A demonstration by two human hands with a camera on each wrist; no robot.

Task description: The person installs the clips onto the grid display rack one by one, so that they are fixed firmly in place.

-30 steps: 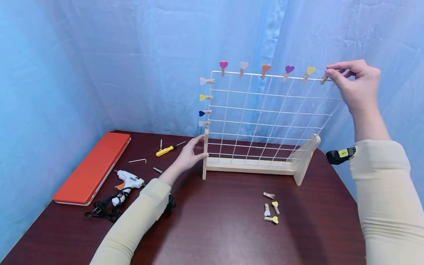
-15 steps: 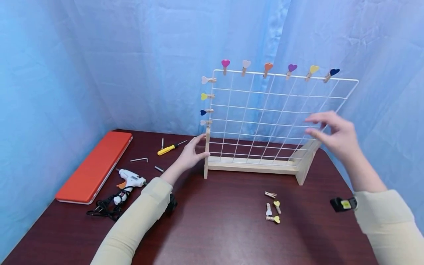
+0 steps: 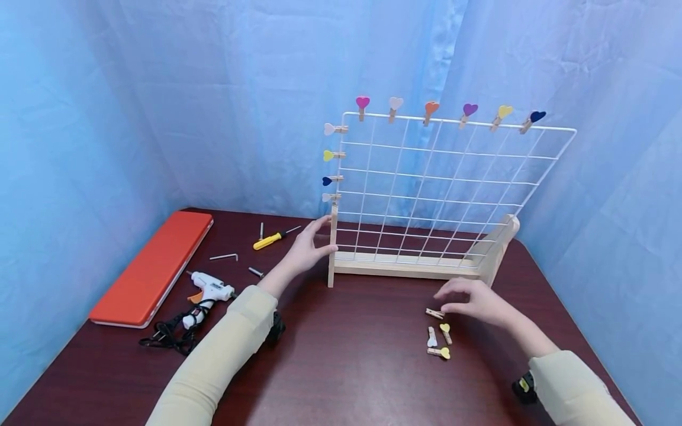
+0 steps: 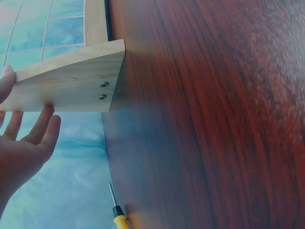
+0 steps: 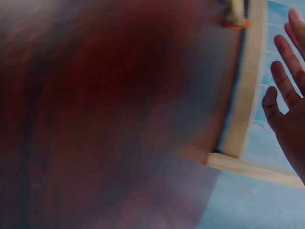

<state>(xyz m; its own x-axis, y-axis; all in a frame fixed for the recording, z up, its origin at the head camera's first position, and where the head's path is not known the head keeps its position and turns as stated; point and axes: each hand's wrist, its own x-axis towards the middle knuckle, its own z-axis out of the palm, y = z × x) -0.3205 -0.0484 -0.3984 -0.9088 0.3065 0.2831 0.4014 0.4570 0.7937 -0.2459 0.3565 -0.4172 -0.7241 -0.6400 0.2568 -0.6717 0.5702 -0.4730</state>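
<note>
I judge this step as clip pick-up. My left hand (image 3: pixel 309 245) clamps the left post (image 3: pixel 331 270). My right hand (image 3: pixel 476 302), fingers apart, is at the far loose clip (image 3: pixel 434 313), near side of the rail (image 3: pixel 405 271). Next move calls for a pinch.

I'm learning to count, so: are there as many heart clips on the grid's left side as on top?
No, the grid holds six heart clips along its top, only four at left.
</note>
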